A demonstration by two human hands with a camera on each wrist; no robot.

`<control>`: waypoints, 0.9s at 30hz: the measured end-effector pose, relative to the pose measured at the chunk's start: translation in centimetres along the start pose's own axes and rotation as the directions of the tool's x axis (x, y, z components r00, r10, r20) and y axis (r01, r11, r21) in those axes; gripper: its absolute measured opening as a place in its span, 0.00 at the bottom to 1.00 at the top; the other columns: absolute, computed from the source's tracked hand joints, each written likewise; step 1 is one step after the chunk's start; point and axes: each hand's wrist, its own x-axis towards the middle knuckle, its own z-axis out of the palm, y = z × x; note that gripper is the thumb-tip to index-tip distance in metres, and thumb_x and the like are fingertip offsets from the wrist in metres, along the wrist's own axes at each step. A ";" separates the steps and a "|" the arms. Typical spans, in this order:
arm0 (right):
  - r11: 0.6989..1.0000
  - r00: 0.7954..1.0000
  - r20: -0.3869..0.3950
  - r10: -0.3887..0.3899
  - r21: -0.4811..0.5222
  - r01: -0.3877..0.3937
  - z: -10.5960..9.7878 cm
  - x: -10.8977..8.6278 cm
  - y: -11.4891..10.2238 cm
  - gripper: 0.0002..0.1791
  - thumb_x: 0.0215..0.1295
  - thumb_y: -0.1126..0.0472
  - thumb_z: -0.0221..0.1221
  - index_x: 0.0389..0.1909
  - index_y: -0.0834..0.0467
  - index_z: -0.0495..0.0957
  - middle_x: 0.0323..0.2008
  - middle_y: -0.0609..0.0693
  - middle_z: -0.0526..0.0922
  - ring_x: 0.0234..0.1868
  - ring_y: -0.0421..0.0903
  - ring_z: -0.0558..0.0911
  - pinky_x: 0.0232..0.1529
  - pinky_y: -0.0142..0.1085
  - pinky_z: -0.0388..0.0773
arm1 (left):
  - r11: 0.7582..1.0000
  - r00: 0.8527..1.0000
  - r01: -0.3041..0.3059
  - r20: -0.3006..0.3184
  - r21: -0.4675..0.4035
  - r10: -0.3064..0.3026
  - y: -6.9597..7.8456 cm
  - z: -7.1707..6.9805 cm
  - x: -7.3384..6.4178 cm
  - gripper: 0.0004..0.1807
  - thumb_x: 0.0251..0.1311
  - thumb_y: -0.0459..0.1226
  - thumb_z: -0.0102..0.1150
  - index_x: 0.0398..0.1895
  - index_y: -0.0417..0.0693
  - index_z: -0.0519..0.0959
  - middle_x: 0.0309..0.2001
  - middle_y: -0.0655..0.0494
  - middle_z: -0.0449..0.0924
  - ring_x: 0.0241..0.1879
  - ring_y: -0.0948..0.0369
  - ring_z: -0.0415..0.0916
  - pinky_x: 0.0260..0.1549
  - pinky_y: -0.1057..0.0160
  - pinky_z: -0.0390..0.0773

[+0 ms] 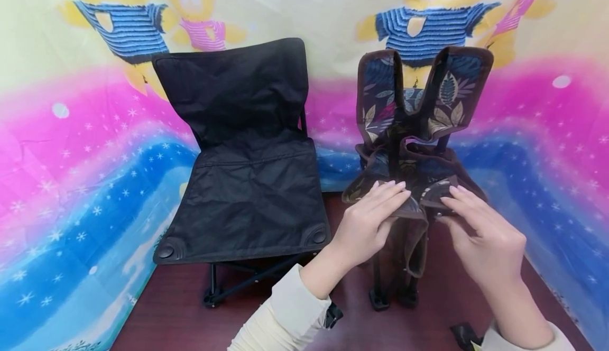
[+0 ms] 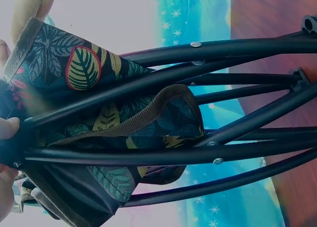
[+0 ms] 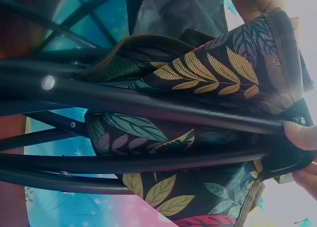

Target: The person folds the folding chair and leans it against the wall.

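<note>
A folding chair with leaf-patterned fabric (image 1: 449, 89) and brown edging stands on the right, its legs drawn close together and its seat cloth sagging in folds. My left hand (image 1: 366, 228) grips the left front corner of the seat, with fingers on top. At the other front corner, my right hand (image 1: 490, 237) holds the frame between thumb and fingers. In the left wrist view, black tubular legs (image 2: 198, 153) run away from the held corner. The right wrist view shows my right thumb (image 3: 300, 136) on a black corner fitting (image 3: 290, 155).
A plain black folding chair (image 1: 252, 192) stands unfolded on the left. Both chairs are on a dark red-brown tabletop (image 1: 176, 308). Behind hangs a cloth backdrop (image 1: 333, 2) printed with bears and snowflakes. A black strap piece (image 1: 465, 335) lies by the right sleeve.
</note>
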 end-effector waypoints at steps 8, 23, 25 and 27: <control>0.995 0.999 -0.033 0.032 0.096 -0.029 0.1 -0.1 0.4 0.25 0.52 0.44 0.56 0.30 0.65 0.81 0.34 0.59 0.80 0.44 0.41 0.77 0.49 0.26 0.66 | 0.998 1.000 0.007 0.016 -0.062 -0.006 -0.2 -0.1 0.2 0.20 0.51 0.33 0.58 0.50 0.41 0.73 0.53 0.51 0.70 0.58 0.65 0.57 0.56 0.67 0.53; 0.964 0.987 -0.083 0.138 0.238 -0.115 -0.2 -0.5 -0.6 0.21 0.50 0.53 0.61 0.34 0.69 0.79 0.39 0.61 0.78 0.46 0.48 0.75 0.50 0.32 0.66 | 0.977 0.996 0.086 0.012 -0.195 -0.085 0.0 -0.2 -0.8 0.24 0.50 0.35 0.59 0.53 0.40 0.70 0.55 0.50 0.67 0.60 0.63 0.55 0.55 0.70 0.54; 0.962 0.983 -0.095 0.157 0.240 -0.131 -0.1 -0.9 -0.5 0.21 0.49 0.53 0.62 0.35 0.69 0.79 0.40 0.61 0.78 0.47 0.48 0.75 0.50 0.32 0.66 | 0.976 0.996 0.087 -0.013 -0.200 -0.092 0.1 -0.1 -1.1 0.25 0.50 0.35 0.59 0.53 0.39 0.70 0.55 0.49 0.66 0.60 0.63 0.54 0.55 0.70 0.56; 0.962 0.979 -0.112 0.169 0.235 -0.139 0.0 -1.5 -0.2 0.22 0.48 0.53 0.62 0.36 0.68 0.79 0.41 0.61 0.78 0.47 0.48 0.75 0.50 0.31 0.66 | 0.974 0.995 0.088 -0.037 -0.207 -0.097 0.1 0.1 -1.6 0.25 0.49 0.34 0.60 0.52 0.38 0.70 0.55 0.49 0.66 0.60 0.63 0.54 0.54 0.69 0.57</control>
